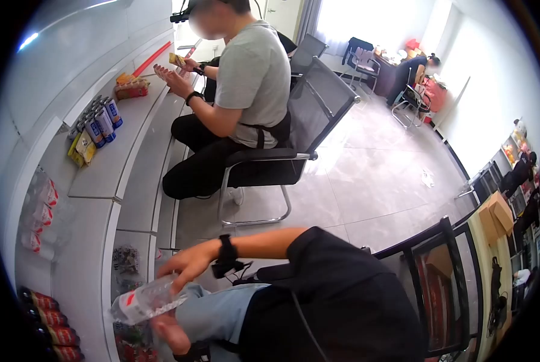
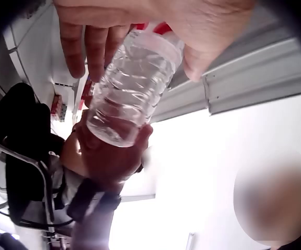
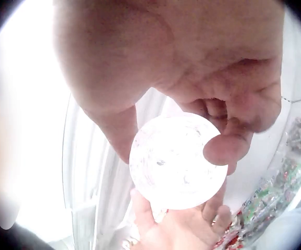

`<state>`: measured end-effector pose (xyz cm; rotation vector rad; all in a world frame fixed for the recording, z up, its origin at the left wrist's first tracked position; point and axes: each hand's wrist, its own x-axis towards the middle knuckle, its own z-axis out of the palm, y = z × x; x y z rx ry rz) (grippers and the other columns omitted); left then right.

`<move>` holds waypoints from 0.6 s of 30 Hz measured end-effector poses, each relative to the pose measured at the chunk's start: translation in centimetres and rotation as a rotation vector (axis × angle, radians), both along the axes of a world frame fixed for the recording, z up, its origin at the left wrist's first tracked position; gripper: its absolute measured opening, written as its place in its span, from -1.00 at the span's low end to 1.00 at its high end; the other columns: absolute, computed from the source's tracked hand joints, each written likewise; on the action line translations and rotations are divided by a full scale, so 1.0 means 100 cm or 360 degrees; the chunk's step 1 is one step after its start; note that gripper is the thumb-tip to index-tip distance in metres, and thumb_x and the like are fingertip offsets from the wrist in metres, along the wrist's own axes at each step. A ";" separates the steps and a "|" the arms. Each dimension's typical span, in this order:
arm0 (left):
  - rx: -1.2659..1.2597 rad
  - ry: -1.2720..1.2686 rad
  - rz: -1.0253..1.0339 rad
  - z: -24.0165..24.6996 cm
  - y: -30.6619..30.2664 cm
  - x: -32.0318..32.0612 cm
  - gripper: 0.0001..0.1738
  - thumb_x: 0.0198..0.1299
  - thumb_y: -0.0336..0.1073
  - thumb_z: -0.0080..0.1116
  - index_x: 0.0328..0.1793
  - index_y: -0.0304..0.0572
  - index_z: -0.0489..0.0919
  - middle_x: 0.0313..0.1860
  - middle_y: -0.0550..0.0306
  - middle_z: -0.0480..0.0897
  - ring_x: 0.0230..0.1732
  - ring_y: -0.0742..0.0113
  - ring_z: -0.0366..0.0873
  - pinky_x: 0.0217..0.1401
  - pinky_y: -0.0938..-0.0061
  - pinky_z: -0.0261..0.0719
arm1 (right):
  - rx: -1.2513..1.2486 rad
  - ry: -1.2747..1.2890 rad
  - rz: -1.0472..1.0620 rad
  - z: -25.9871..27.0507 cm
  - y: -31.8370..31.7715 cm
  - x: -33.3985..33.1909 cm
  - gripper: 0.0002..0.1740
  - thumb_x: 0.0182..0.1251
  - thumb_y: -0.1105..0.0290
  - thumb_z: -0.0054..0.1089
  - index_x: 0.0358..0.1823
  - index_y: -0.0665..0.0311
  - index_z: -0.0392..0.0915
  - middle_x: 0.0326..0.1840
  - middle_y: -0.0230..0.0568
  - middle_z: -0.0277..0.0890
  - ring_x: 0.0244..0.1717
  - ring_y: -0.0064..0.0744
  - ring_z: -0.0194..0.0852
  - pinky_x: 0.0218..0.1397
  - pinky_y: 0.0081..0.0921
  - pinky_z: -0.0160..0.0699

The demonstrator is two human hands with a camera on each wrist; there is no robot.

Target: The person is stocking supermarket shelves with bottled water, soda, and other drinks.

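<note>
A clear ribbed plastic bottle point(image 1: 144, 303) with a white and red label lies tilted in front of the shelf edge. My right hand point(image 1: 193, 260) grips it near one end; in the right wrist view, its thumb and fingers point(image 3: 226, 150) sit around the bottle's round end point(image 3: 179, 161). My left hand point(image 1: 170, 333) is just below the bottle in the head view. Seen from the left wrist, this hand point(image 2: 155, 15) overlaps the bottle's labelled end, its fingers point(image 2: 94, 49) extended and its thumb apart on the other side.
More clear bottles point(image 1: 41, 217) with red labels and dark red-labelled bottles point(image 1: 51, 323) stand on the left shelf. Blue-and-white cans point(image 1: 104, 123) and snack packets point(image 1: 82, 149) are farther along. Wrapped goods point(image 1: 126, 259) lie on a lower shelf. Another person point(image 1: 246, 90) sits nearby, holding a yellow packet.
</note>
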<state>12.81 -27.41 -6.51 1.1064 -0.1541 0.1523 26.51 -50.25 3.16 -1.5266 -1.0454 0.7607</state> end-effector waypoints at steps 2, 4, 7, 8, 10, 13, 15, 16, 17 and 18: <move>0.0052 0.0083 0.0210 -0.005 0.018 -0.007 -0.02 0.36 0.28 0.04 0.61 -0.35 0.07 0.55 -0.18 0.22 0.52 -0.04 0.25 0.48 0.09 0.31 | 0.0100 -0.0373 -0.0043 -0.012 0.030 -0.007 -0.24 0.20 -0.01 0.39 0.21 0.48 0.47 0.04 0.04 0.59 0.05 -0.12 0.57 0.10 -0.30 0.54; 0.0044 0.0118 0.0429 -0.009 0.035 -0.016 -0.06 0.38 0.23 0.04 0.60 -0.34 0.08 0.54 -0.18 0.23 0.50 -0.02 0.26 0.47 0.08 0.31 | 0.0208 -0.0536 -0.0018 -0.018 0.053 -0.018 -0.24 0.13 0.01 0.46 0.19 0.47 0.49 0.07 0.07 0.60 0.13 -0.06 0.57 0.19 -0.26 0.52; 0.0094 0.0118 0.0693 -0.015 0.055 -0.042 -0.09 0.35 0.17 0.13 0.57 -0.37 0.15 0.48 -0.17 0.32 0.43 0.01 0.35 0.44 0.10 0.35 | 0.0272 -0.0437 0.0121 -0.020 0.078 -0.036 -0.22 0.04 0.03 0.52 0.18 0.42 0.50 0.07 0.06 0.61 0.12 -0.05 0.58 0.17 -0.26 0.52; 0.0217 0.0134 0.0734 -0.018 0.062 -0.056 -0.11 0.34 0.14 0.16 0.56 -0.37 0.17 0.46 -0.16 0.34 0.41 0.02 0.37 0.43 0.11 0.37 | 0.0226 -0.0391 0.0175 -0.022 0.086 -0.041 -0.22 0.03 0.03 0.53 0.19 0.40 0.50 0.06 0.04 0.61 0.11 -0.05 0.59 0.17 -0.26 0.52; 0.0480 0.0173 0.0845 -0.019 0.083 -0.084 -0.14 0.32 0.09 0.20 0.53 -0.37 0.22 0.42 -0.15 0.40 0.36 0.04 0.42 0.40 0.13 0.40 | 0.0120 -0.0445 0.0289 -0.016 0.102 -0.054 -0.22 0.00 0.08 0.52 0.25 0.30 0.47 0.02 0.01 0.64 0.08 -0.03 0.62 0.11 -0.24 0.55; 0.0632 0.0364 0.1059 0.000 0.106 -0.141 -0.24 0.33 -0.02 0.22 0.49 -0.35 0.28 0.35 -0.07 0.46 0.30 0.14 0.47 0.35 0.20 0.44 | 0.0302 -0.0343 0.0501 -0.039 0.142 -0.078 -0.18 0.01 0.02 0.56 0.25 0.32 0.47 -0.02 0.03 0.64 0.02 0.02 0.63 0.07 -0.23 0.56; 0.0534 0.0506 0.1185 0.018 0.091 -0.181 -0.33 0.34 -0.11 0.23 0.45 -0.31 0.32 0.29 0.00 0.50 0.26 0.22 0.49 0.32 0.25 0.45 | 0.0242 -0.0320 0.0595 -0.045 0.163 -0.112 -0.18 0.07 0.03 0.53 0.29 0.34 0.43 0.03 0.03 0.62 -0.03 -0.07 0.63 0.02 -0.28 0.57; 0.0473 0.0537 0.1226 0.025 0.085 -0.191 -0.37 0.34 -0.15 0.23 0.43 -0.30 0.34 0.27 0.04 0.52 0.24 0.26 0.50 0.31 0.28 0.46 | 0.0132 -0.0278 0.0640 -0.037 0.164 -0.118 -0.19 0.12 0.05 0.51 0.32 0.34 0.41 0.07 0.02 0.60 -0.08 -0.16 0.63 -0.05 -0.34 0.58; 0.0407 0.0555 0.1274 0.030 0.081 -0.200 -0.41 0.35 -0.19 0.23 0.41 -0.28 0.36 0.24 0.08 0.54 0.22 0.30 0.51 0.29 0.31 0.47 | -0.0001 -0.0230 0.0695 -0.032 0.172 -0.126 -0.19 0.16 0.07 0.48 0.35 0.34 0.39 0.12 0.01 0.58 -0.13 -0.26 0.62 -0.11 -0.39 0.59; 0.0338 0.0530 0.1301 0.034 0.088 -0.198 -0.45 0.36 -0.23 0.23 0.39 -0.27 0.38 0.22 0.11 0.56 0.20 0.34 0.52 0.28 0.34 0.47 | -0.0106 -0.0189 0.0724 -0.030 0.186 -0.126 -0.20 0.20 0.10 0.46 0.38 0.34 0.36 0.17 0.00 0.57 -0.18 -0.35 0.62 -0.17 -0.45 0.60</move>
